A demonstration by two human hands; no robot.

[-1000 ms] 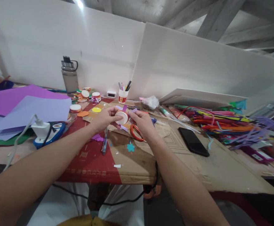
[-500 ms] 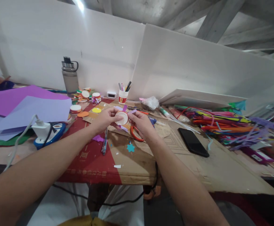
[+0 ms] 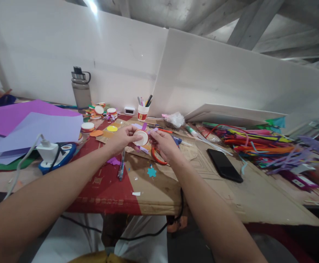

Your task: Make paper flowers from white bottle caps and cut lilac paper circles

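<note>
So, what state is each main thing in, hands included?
Left hand: closed on the round piece.
Right hand: pinching a light purple strip.
Round piece: held, white face showing.
Water bottle: upright, lid on.
Paper cup: upright, holding pens.
Phone: lying flat, screen dark.
White adapter: cable attached.
Blue star: lying loose.

Bare forearms (image 3: 83, 176) slant inward, left fingers (image 3: 137, 138) and right fingers (image 3: 155, 136) pinched, near each other.

Bare hands (image 3: 123, 140), white trousers (image 3: 145, 247)
</note>
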